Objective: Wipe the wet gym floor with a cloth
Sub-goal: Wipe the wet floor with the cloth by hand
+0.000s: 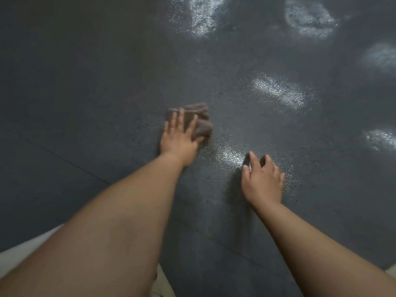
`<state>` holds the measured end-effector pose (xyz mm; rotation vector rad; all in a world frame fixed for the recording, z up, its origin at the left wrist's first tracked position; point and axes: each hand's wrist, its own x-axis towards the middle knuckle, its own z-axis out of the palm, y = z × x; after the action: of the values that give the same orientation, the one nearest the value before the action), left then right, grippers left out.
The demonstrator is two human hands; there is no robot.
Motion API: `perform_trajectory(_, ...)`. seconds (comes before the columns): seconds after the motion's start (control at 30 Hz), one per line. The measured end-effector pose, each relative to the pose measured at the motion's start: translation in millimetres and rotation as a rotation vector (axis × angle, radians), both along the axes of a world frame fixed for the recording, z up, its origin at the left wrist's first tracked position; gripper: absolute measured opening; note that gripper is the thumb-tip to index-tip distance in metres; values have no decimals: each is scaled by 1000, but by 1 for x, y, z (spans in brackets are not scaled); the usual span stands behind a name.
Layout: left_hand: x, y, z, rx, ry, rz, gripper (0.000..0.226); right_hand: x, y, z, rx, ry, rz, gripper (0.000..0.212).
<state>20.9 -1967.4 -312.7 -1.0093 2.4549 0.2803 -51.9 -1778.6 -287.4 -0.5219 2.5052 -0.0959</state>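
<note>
Left hand (180,139) flat, fingers spread, right hand (262,181) loosely curled

Just one view here, your head cam, wide-angle, tilted steeply down and forward at the dark floor (85,71). It's pretty close in: your forearms enter from 6 o'clock and reach toward 12.

A gym-like indoor space — dark grey speckled rubber floor (107,71) laid in large tiles with thin seams (70,161), wet patches (280,92) glinting under overhead light.
</note>
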Motion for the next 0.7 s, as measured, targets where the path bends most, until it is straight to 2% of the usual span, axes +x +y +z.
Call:
perform_trajectory(0.13, 48, -35, -3, -39, 22, 426, 65, 4, -3, 0, 14, 0, -16, 50)
perform_trajectory(0.23, 48, -16, -4, -79, 34, 503, 64, 6, -4, -2, -5, 22, -45, 49)
perform_trajectory(0.33, 22, 30, 0, -47, 35, 210, 65, 6, -5, -3, -26, 42, -63, 47)
perform_trajectory(0.4, -1, 67, 2, 43, 71, -49, 65, 2, -3, -4, -50, 74, -63, 44)
perform_trajectory(0.47, -23, 93, -1, 105, 83, -213, 65, -4, 2, -5, -64, 118, -56, 42)
perform_trajectory(0.7, -55, 104, -2, 91, -7, -308, 70, -38, 15, -3, -139, 125, -94, 53)
